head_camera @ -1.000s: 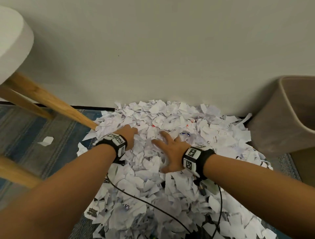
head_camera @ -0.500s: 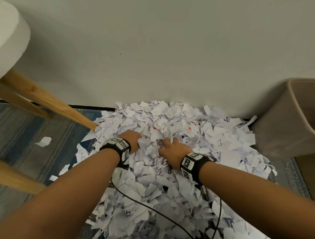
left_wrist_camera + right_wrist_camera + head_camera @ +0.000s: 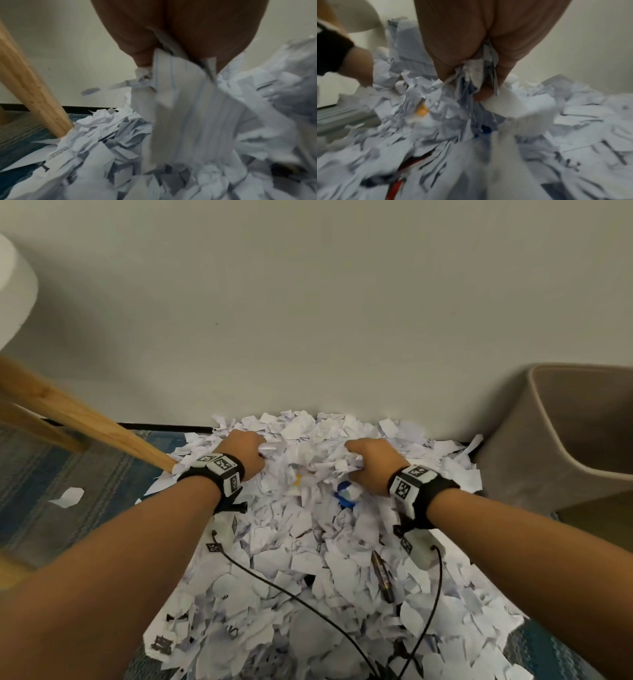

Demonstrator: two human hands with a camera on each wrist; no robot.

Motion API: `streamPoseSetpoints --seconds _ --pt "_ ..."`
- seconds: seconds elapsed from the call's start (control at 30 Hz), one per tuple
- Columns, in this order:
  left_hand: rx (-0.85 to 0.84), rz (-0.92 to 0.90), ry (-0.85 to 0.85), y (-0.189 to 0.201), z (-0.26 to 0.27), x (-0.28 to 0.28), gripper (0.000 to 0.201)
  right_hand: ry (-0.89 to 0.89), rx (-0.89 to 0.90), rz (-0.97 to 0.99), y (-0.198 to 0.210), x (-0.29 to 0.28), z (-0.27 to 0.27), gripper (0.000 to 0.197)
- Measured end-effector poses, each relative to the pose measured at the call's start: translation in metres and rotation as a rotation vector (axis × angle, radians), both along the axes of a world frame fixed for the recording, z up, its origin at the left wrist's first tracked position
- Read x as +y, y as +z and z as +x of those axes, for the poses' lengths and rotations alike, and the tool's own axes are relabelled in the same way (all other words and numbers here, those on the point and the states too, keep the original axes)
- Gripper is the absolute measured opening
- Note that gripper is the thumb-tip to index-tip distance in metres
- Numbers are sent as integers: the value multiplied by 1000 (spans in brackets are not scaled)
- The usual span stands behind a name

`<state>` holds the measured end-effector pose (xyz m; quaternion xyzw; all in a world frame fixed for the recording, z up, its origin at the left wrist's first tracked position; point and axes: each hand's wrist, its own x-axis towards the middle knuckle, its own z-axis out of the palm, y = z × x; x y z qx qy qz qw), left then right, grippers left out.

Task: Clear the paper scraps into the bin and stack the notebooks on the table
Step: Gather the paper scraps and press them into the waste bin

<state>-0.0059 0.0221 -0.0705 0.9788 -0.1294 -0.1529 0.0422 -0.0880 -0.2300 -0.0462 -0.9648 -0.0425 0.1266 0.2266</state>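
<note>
A big heap of white paper scraps covers the floor against the wall. My left hand grips a bunch of scraps at the heap's far left, fingers curled round them. Across from it my right hand clutches another bunch of scraps at the far right. Both fists sit lifted at the top of the pile with a ridge of paper between them. The beige bin stands to the right against the wall, mouth tilted towards me. No notebook shows.
Slanted wooden table legs run down to the heap's left edge, under a white round tabletop. A pen and a blue object lie among the scraps. One stray scrap lies on the striped blue rug. Black cables trail from my wrists.
Both hands went from lying spread on the pile to closing into fists round scraps, and moved farther towards the wall while lifting paper.
</note>
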Motion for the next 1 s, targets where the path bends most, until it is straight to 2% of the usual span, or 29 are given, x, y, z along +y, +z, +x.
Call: streamPoseSetpoints --seconds 0.03,0.1,0.2,0.3,0.33,0.5,0.67,0.77,0.87,1.0 --pt "-8 -16 10 3 1 -3 24 -63 9 36 5 -9 1 46" --pt "-41 -37 6 8 3 -11 26 -149 -6 110 14 -27 1 47" --pt "-72 -50 -21 16 7 -25 27 -230 -41 213 26 -50 -3 19" --pt "-100 -59 -2 26 6 -39 13 -276 -61 219 33 -67 -7 8" --pt "-106 -75 13 29 4 -42 8 -294 -63 229 34 -72 -8 10" --pt "-196 -181 44 43 2 -53 17 -349 -88 325 39 -87 -6 14" --pt "-375 -203 -58 66 0 -73 19 -330 -166 323 48 -90 -5 19" --pt "-436 -277 -26 73 4 -83 19 -360 -166 339 49 -93 -2 16" --pt "-453 -372 -24 79 7 -99 19 -419 -173 417 54 -98 3 13" --pt "-430 -473 -137 90 -1 -131 24 -475 -291 499 70 -106 10 13"
